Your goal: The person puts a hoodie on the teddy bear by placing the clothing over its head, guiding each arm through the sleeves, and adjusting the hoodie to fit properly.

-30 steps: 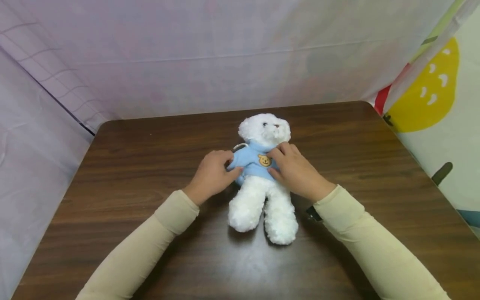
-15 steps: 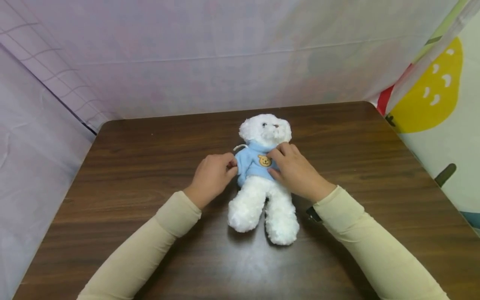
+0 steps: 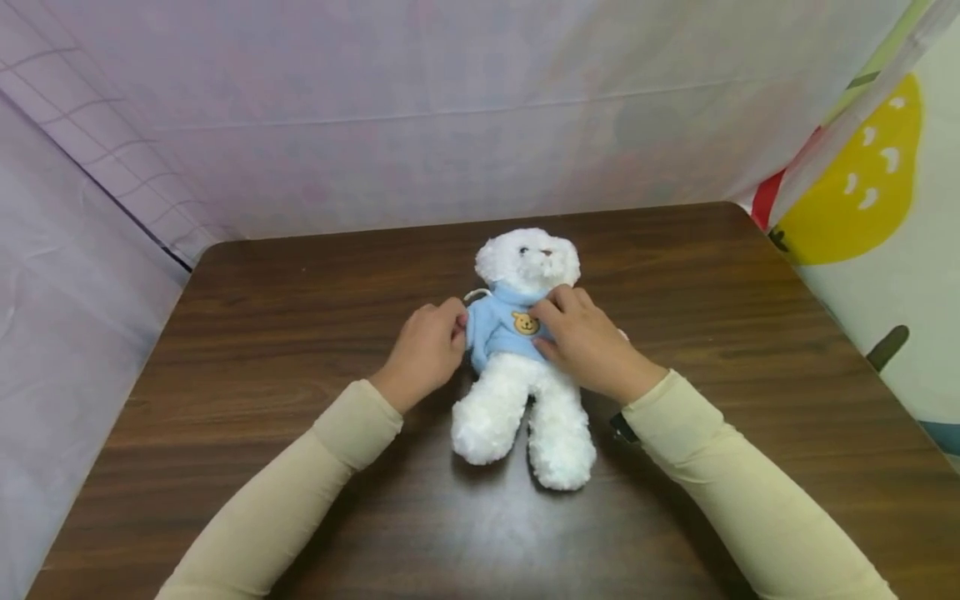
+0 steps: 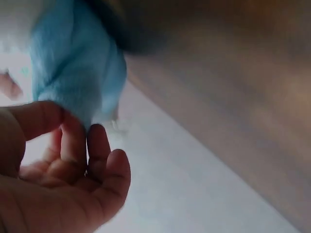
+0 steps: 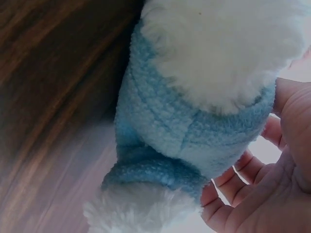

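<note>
A white plush teddy bear (image 3: pixel 491 408) in a light blue sweater (image 3: pixel 501 332) lies on its back on the table. On the sweater's chest is a small brown bear-face patch (image 3: pixel 526 322). My left hand (image 3: pixel 423 354) pinches the end of the sweater's sleeve (image 4: pixel 80 63) between thumb and forefinger; the tip of that sleeve is hidden in the fingers. Across the bear's other side, my right hand (image 3: pixel 592 346) grips the sweater, thumb near the hem and fingers on the chest, covering that arm in the head view. A furry paw (image 5: pixel 141 208) pokes from the sleeve on this side.
The brown wooden table (image 3: pixel 262 333) ends at a pale curtain (image 3: pixel 420 125) along the back. To the right hangs a light cloth with a yellow fruit print (image 3: pixel 862 183). A white cord (image 3: pixel 477 294) sticks out by the bear's shoulder.
My left hand let the sleeve out from a wider grasp, moved slightly outward and now pinches the sleeve end. The bear shifted slightly left. My right hand keeps its hold.
</note>
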`<state>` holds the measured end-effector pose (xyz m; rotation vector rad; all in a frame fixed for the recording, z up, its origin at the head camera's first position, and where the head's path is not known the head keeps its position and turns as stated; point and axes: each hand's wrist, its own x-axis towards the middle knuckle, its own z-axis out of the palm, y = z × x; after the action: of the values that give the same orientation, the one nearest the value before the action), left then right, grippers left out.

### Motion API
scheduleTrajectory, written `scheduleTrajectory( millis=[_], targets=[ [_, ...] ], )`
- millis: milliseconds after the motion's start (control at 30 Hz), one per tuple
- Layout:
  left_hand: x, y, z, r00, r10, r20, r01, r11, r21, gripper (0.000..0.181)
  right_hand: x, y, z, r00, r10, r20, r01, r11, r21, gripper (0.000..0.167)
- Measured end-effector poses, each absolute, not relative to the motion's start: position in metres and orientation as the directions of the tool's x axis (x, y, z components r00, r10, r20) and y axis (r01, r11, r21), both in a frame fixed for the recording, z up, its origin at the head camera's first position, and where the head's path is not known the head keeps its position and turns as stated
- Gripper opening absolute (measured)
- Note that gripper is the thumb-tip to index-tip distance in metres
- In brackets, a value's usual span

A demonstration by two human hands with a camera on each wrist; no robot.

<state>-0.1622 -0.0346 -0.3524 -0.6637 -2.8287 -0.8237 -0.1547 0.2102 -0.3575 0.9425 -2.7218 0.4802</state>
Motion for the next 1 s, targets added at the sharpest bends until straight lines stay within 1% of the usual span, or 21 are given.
scheduleTrajectory(
  millis=[200, 300, 367, 467, 533, 633, 733, 800, 867, 1000],
  targets=[
    [-0.179, -0.066, -0.339, -0.88, 0.409, 0.242, 0.475, 0.737, 0.481, 0.016, -0.154, 0.208, -0.355, -0.749, -0.594, 0.291, -0.656, 0.726, -0.207, 0.033],
    [-0.185, -0.073, -0.339, -0.873, 0.415, 0.257, 0.488, 0.723, 0.489, 0.018, -0.154, 0.207, -0.354, -0.742, -0.605, 0.287, -0.664, 0.72, -0.199, 0.034],
    [-0.186, -0.074, -0.341, -0.878, 0.408, 0.252, 0.479, 0.717, 0.506, 0.017, -0.155, 0.208, -0.355, -0.748, -0.602, 0.28, -0.659, 0.724, -0.204, 0.034],
    [-0.183, -0.074, -0.343, -0.895, 0.398, 0.201, 0.44, 0.713, 0.545, 0.007, -0.155, 0.211, -0.355, -0.756, -0.594, 0.275, -0.651, 0.728, -0.217, 0.035],
    [-0.178, -0.076, -0.341, -0.906, 0.401, 0.133, 0.403, 0.726, 0.557, 0.004, -0.155, 0.212, -0.355, -0.757, -0.593, 0.275, -0.651, 0.725, -0.226, 0.035],
    [-0.173, -0.078, -0.337, -0.885, 0.462, 0.059, 0.425, 0.748, 0.509, 0.013, -0.155, 0.212, -0.354, -0.757, -0.592, 0.276, -0.65, 0.725, -0.226, 0.035],
    [-0.171, -0.076, -0.341, -0.86, 0.507, 0.06, 0.479, 0.761, 0.438, 0.02, -0.154, 0.212, -0.354, -0.758, -0.591, 0.276, -0.649, 0.727, -0.226, 0.034],
    [-0.171, -0.07, -0.344, -0.866, 0.493, 0.087, 0.482, 0.773, 0.412, 0.021, -0.154, 0.212, -0.354, -0.754, -0.593, 0.281, -0.653, 0.721, -0.23, 0.034],
    [-0.17, -0.065, -0.348, -0.883, 0.459, 0.1, 0.458, 0.79, 0.407, 0.023, -0.155, 0.213, -0.354, -0.747, -0.6, 0.286, -0.662, 0.71, -0.239, 0.035],
    [-0.165, -0.054, -0.351, -0.909, 0.411, 0.075, 0.4, 0.807, 0.435, 0.033, -0.157, 0.213, -0.354, -0.734, -0.614, 0.29, -0.678, 0.686, -0.262, 0.034]
  ],
)
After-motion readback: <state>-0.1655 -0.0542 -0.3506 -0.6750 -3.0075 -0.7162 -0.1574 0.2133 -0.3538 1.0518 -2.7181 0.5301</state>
